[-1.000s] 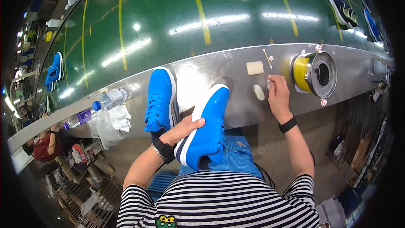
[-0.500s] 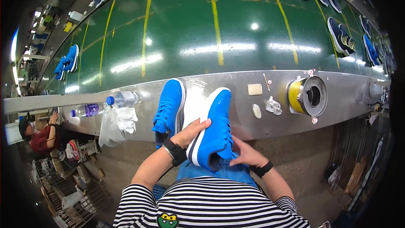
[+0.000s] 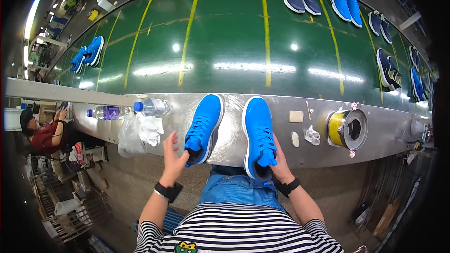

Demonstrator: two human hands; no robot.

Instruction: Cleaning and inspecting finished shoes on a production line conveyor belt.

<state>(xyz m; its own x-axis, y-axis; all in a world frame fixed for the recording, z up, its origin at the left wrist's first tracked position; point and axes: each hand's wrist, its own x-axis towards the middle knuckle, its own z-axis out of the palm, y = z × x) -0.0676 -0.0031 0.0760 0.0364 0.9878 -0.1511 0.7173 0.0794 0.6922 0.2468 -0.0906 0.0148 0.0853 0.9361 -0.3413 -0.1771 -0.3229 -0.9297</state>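
Bright blue is filling the middle of my view: a pair of laced shoes is standing in front of me, both toes pointing away over the steel table (image 3: 307,155), toward the green belt (image 3: 225,33). The left shoe (image 3: 202,129) is slanting, its long axis running from a heel near me on the left to a toe farther off on the right. The right shoe (image 3: 258,131) is pointing almost straight away from me, so the gap between the two is narrowing toward the toes. My left hand (image 3: 173,157) is hanging open, fingers spread, on the outer side of the left shoe's heel; that shoe is lying to its right and a little ahead, with the thumb just beside the heel. My right hand (image 3: 281,161) is resting along the outer side of the right shoe, near its heel, so the shoe is lying directly to this hand's left; some fingers are going out of sight against it, and I cannot tell whether they are gripping or only pressing. Each hand is being nearest to its own shoe, with both shoes lying between them. The right shoe's heel is reaching past the table's near edge, closer to me than the left one's.
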